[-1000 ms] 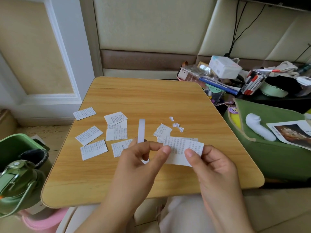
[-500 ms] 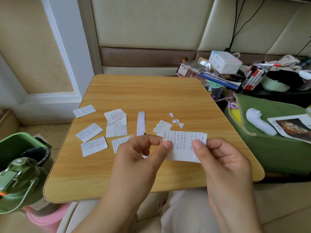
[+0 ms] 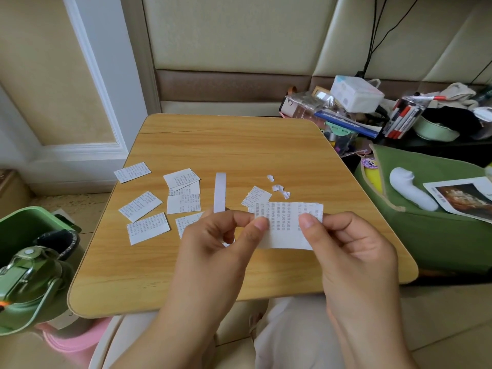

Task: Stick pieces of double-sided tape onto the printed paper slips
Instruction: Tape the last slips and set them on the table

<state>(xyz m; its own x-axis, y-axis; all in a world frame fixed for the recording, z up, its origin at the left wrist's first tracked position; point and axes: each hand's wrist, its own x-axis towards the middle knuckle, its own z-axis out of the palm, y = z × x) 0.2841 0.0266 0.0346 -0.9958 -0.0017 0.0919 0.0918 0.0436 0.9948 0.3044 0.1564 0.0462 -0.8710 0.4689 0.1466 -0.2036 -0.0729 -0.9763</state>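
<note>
Slip (image 3: pixel 286 225) pinched by left hand (image 3: pixel 213 251) and right hand (image 3: pixel 354 251) | above table (image 3: pixel 239 145)

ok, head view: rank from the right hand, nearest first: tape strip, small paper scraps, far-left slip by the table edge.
From the right hand:
1. small paper scraps, up and left of it
2. tape strip, mid-table, past the left hand
3. far-left slip, at the table's left edge

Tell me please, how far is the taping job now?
Done: cannot tell; no tape shows on the slips lying on the table. In hand: both the left hand and right hand pinch one printed slip. The tape strip stands up behind the left hand. Left: probably most loose slips.
</note>
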